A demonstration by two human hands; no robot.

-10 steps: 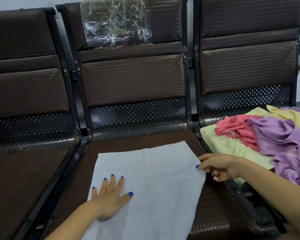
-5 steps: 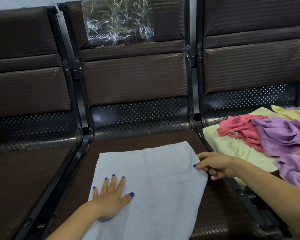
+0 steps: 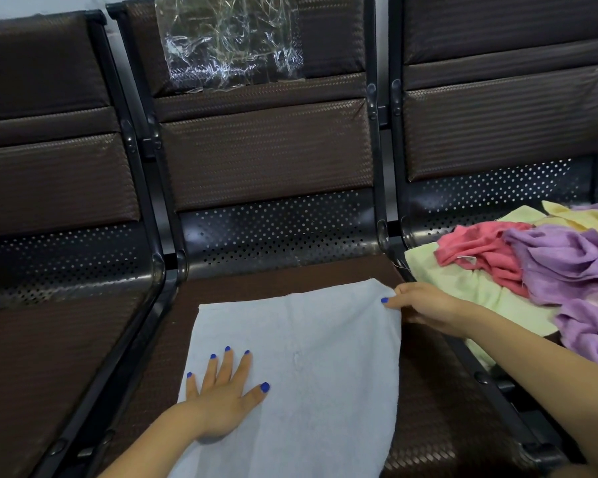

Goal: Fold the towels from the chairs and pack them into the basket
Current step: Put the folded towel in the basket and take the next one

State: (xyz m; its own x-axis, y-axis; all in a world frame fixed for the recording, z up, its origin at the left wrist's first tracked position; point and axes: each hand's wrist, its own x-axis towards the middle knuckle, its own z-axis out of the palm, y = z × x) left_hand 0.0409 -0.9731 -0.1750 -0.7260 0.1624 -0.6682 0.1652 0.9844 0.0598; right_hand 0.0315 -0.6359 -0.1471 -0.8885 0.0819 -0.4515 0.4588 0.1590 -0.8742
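The left hand (image 3: 221,395) lies flat, fingers spread, pressing the white towel (image 3: 304,367) onto the middle chair seat (image 3: 256,281). The right hand (image 3: 425,305) pinches the towel's far right corner. Yellow, pink and purple towels (image 3: 532,267) lie heaped on the right chair.

Three dark brown chairs (image 3: 263,157) stand joined in a row on a black metal frame (image 3: 380,188), each with a padded back, little round holes low in the back, and crinkly clear plastic (image 3: 230,43) on the middle one's top, against a pale wall (image 3: 32,5).
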